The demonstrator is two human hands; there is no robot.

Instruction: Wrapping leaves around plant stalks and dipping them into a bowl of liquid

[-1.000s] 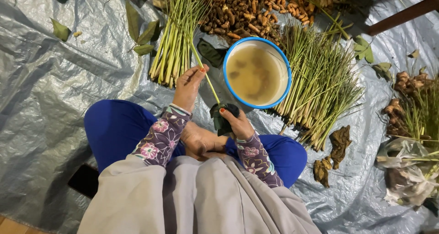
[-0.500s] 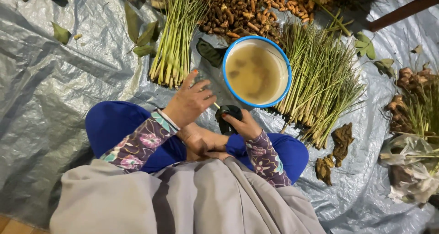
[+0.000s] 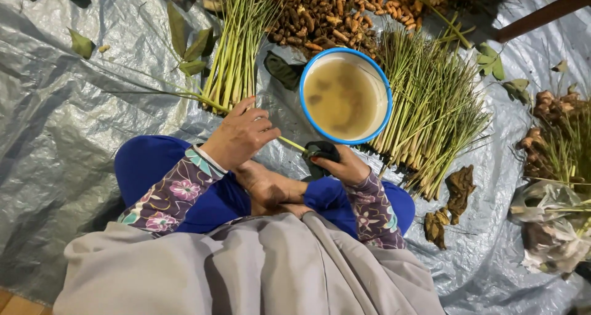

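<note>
Lemongrass stalk (image 3: 289, 144): one single pale green stalk, held across the lap between both hands, just below the basin. Its long axis runs from upper left to lower right, rising from the dark scrap toward the left bundle; only a short stretch shows between the two hands. Left hand (image 3: 239, 135): fingers curled together over the upper end of the stalk, knuckles up, lying right at the base of the left bundle; whether the fingers actually clamp the stalk cannot be told, since they cover it. Right hand (image 3: 343, 165): fingers closed on a dark cloth-like scrap (image 3: 320, 150) wrapped about the stalk's lower end, thumb on top. The right hand is the nearer to the basin rim; the left is the nearer to the loose stalks. Round basin (image 3: 345, 95): one, blue-rimmed, holding murky brown water, just beyond the stalk. Bundles of lemongrass: two large ones, the left bundle (image 3: 237, 50) and the right bundle (image 3: 431, 106), with a third smaller clump (image 3: 569, 149) at far right. Heap of small brown rhizomes (image 3: 326, 16): one, beyond the basin. Grey plastic sheet (image 3: 74, 143): one, under everything. Scattered green leaves (image 3: 184, 41): several, uncounted.
</note>
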